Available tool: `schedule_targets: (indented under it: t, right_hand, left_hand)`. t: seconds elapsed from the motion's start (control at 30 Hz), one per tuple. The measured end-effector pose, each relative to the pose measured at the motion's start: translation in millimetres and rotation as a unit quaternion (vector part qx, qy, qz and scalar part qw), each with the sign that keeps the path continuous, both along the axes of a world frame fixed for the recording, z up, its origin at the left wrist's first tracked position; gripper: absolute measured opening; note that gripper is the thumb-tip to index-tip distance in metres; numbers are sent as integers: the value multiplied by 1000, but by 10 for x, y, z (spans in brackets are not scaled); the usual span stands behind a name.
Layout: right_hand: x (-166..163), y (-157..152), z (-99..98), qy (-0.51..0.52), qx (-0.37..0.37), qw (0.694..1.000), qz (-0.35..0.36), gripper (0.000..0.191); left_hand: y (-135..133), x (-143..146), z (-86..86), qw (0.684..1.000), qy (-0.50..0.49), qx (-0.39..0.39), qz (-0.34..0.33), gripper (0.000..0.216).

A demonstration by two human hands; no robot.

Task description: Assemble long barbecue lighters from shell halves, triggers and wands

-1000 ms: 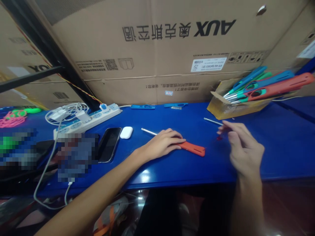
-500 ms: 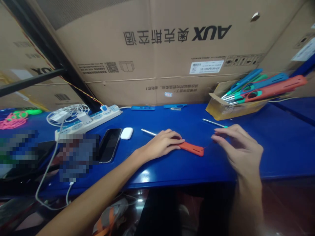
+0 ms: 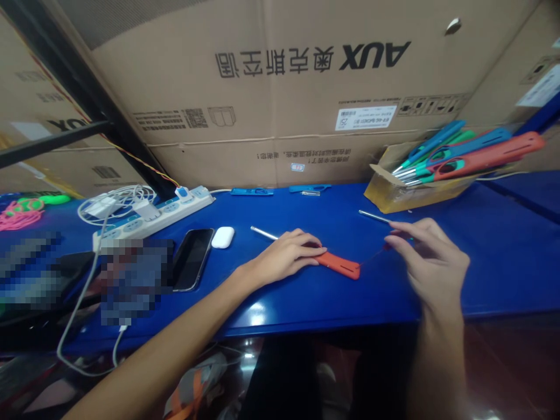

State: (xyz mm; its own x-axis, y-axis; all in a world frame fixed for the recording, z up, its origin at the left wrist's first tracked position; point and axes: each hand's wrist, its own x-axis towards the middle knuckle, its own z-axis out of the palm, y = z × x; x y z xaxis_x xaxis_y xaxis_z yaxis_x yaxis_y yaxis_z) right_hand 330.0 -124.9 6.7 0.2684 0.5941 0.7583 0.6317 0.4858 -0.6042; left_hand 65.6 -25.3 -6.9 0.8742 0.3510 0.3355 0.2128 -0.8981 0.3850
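Note:
My left hand (image 3: 286, 255) lies flat on an orange-red scissor-like tool (image 3: 341, 265) that rests on the blue table (image 3: 306, 291); its metal tip (image 3: 263, 233) sticks out past my fingers. My right hand (image 3: 431, 259) hovers to the right, with thumb and fingers pinched on a thin red thread (image 3: 371, 258) that runs to the tool's handle end. A second metal-tipped tool (image 3: 374, 216) lies just behind my right hand.
A cardboard tray (image 3: 411, 189) of several blue, green and red tools stands at the back right. A phone (image 3: 192, 256), a white earbud case (image 3: 223, 237) and a power strip (image 3: 153, 213) with cables lie on the left. Big cardboard boxes (image 3: 284, 87) wall the back.
My right hand has shifted slightly left and now pinches a thread stretched taut to the orange tool's end. My left hand has stayed put on the tool.

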Motion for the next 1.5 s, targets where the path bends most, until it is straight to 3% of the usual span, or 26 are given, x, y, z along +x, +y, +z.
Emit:
schedule_targets:
  t: [0.13,0.27,0.47,0.6,0.83,1.0,1.13,1.33,1.5]
  right_hand:
    - [-7,-18,-46,-38,-51,997,51,32]
    - [-94,-134,-44,32,-32,994,101,41]
    - [-132,-244,5,17,-49,993,102,40]
    - [-152,-197,5,22,-20,991,134,41]
    - [-269,-93,82,-37,42,996,67,33]
    - [-299,-257,205,-93,-61,992,65,33]
    - [-268,-321,237,-92,-84,990,66,26]
    - [-233,-225,189,-33,-26,997,-61,19]
    - [-218,-281,200,-62,-84,995,-4,24]
  left_hand:
    - [-14,9,24,999,4,-12,-33,33]
    - [-23,21,35,999,10,-15,-31,34]
    - [-15,19,32,999,4,-21,-28,34]
    - [-13,15,37,999,8,-31,-29,34]
    - [-14,19,40,999,7,-17,-33,34]
    - [-25,11,52,999,14,-10,-32,34]
    - [-26,6,42,999,17,3,-28,34]
    - [-46,13,55,999,28,23,-18,33]
    - [-47,11,54,999,20,24,-17,34]
